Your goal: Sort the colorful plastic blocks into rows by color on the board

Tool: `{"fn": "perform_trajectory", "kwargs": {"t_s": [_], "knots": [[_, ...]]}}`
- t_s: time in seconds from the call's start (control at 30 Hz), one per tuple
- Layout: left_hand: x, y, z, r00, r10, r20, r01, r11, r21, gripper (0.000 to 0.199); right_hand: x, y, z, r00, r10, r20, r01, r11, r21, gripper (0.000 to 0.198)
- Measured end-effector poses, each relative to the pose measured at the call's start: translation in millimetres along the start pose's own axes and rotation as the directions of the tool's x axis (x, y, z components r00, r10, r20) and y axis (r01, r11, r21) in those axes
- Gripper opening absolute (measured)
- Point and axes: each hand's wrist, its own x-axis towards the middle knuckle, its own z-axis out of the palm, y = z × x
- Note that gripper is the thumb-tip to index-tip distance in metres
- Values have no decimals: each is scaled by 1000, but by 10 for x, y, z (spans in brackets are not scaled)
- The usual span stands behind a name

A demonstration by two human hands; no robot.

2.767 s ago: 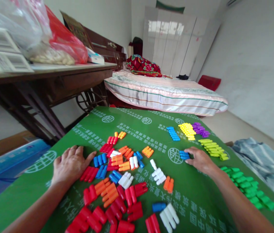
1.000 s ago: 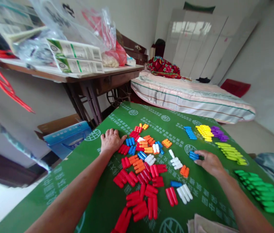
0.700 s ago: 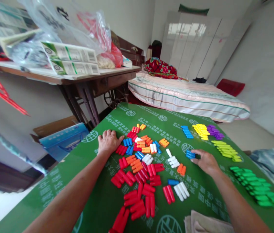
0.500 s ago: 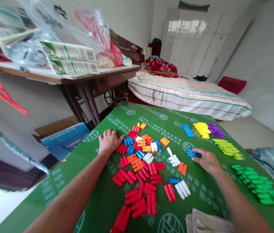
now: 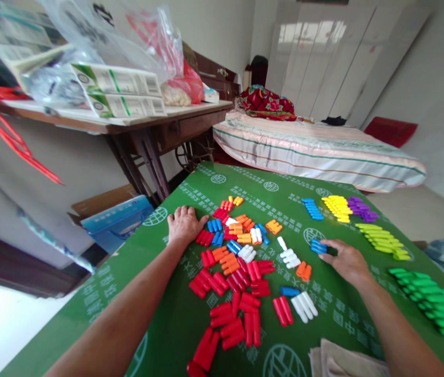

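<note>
My right hand (image 5: 345, 260) holds a small blue plastic piece of joined rounded tubes (image 5: 318, 246) between thumb and fingers, at the table's surface. Whether the piece touches the table I cannot tell. My left hand (image 5: 185, 226) rests palm down on the green table, thumb out to the side, holding nothing. Beside it lie red pieces (image 5: 204, 237) and blue pieces (image 5: 214, 225). A mixed heap spreads between my hands: orange pieces (image 5: 229, 263), white pieces (image 5: 247, 253) and many red pieces (image 5: 232, 333) toward me.
Sorted rows lie on the right of the table (image 5: 151, 340): blue (image 5: 312, 209), yellow (image 5: 337, 208), purple (image 5: 362, 209), lime (image 5: 383, 241) and green (image 5: 432, 302). A folded cloth (image 5: 343, 360) is at the near edge. Behind stand a bed (image 5: 316, 152) and a cluttered side table (image 5: 190, 112).
The view has swung slightly left, so everything sits a little farther right. Both hands keep their places on the table, and the right still holds the blue piece.
</note>
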Motion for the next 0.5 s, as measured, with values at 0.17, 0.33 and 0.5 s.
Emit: {"fn": "perform_trajectory", "kwargs": {"t_s": [0.17, 0.33, 0.5], "knots": [[-8, -11, 24, 1000, -6, 8, 6, 1000, 2, 62, -24, 54, 57, 999, 1, -36, -1, 1000, -6, 36], [-5, -23, 40, 1000, -3, 5, 3, 1000, -10, 61, -58, 58, 92, 998, 7, -67, -8, 1000, -13, 36], [-1, -37, 48, 1000, -4, -2, 4, 999, -33, 60, -93, 47, 126, 996, -3, -94, 2, 1000, -12, 36]]}}
